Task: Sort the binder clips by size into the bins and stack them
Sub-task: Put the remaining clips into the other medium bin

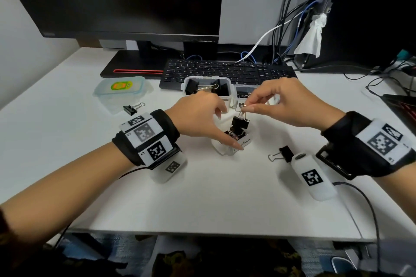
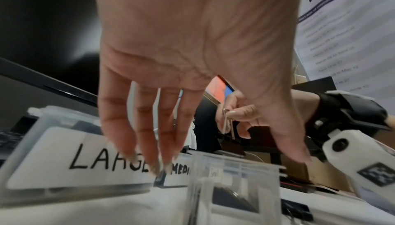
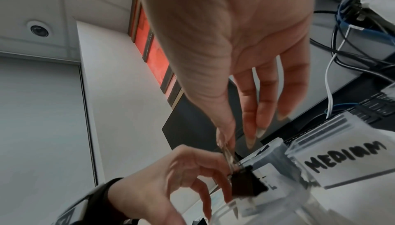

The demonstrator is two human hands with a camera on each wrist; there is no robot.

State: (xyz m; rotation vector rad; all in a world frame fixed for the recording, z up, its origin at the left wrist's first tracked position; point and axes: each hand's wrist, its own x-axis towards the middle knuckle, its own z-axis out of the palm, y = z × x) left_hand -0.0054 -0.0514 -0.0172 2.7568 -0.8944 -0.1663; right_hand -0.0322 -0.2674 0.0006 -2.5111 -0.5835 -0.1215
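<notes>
My right hand (image 1: 246,109) pinches the wire handles of a black binder clip (image 1: 240,122) and holds it upright just above a small clear bin (image 1: 242,143) at the table's middle. That bin holds several black clips. My left hand (image 1: 228,131) grips this bin, thumb along its near side and fingers curled over the far side. In the right wrist view the held clip (image 3: 245,186) hangs over the bin's rim (image 3: 226,208). Behind stand the LARGE bin (image 1: 227,94) with big clips and the MEDIUM bin (image 1: 247,94). Two loose clips lie on the table, one left (image 1: 132,108) and one right (image 1: 283,154).
A lidded plastic container (image 1: 121,90) sits at the back left. A keyboard (image 1: 225,72) and a monitor stand (image 1: 135,63) run behind the bins, with cables (image 1: 292,29) at the back right. The white table (image 1: 213,198) stretches toward me.
</notes>
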